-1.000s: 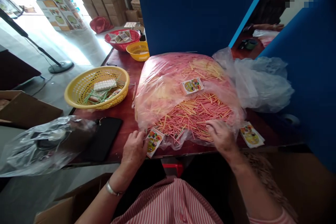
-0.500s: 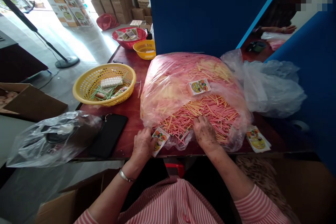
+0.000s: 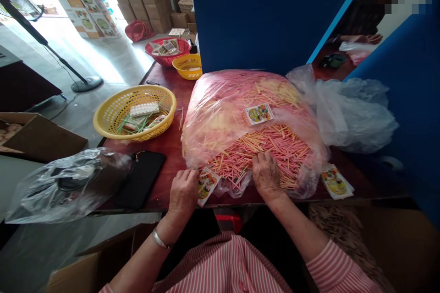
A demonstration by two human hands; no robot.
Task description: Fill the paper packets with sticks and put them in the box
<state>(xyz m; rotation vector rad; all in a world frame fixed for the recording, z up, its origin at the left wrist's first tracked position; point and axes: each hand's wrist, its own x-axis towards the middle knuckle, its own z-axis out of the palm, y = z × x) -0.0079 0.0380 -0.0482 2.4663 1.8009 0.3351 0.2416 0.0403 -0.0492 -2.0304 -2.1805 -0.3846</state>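
Observation:
A big clear plastic bag (image 3: 220, 100) lies open toward me, full of thin pink and yellow sticks (image 3: 275, 139). My right hand (image 3: 266, 175) reaches into the front of the pile, its fingers curled down among the sticks and the fingertips hidden. At the bag's front left corner, my left hand (image 3: 184, 190) is closed at the left edge of a printed packet (image 3: 208, 185); its thumb is mostly out of sight. A second printed packet (image 3: 257, 114) rests on top of the bag. More packets (image 3: 337, 182) lie on the table to the right of the bag.
On the left stand a yellow basket (image 3: 134, 133) holding packets and green sticks, a black phone-like case (image 3: 140, 178) and a plastic-wrapped dark item (image 3: 74, 181). Smaller yellow (image 3: 187, 71) and red (image 3: 168, 58) baskets are behind. A blue partition (image 3: 247, 18) rises beyond the bag.
My left hand has shifted slightly left, and its thumb shows less over the packet. My right hand remains in the sticks, with only a small change of pose. The view has moved slightly.

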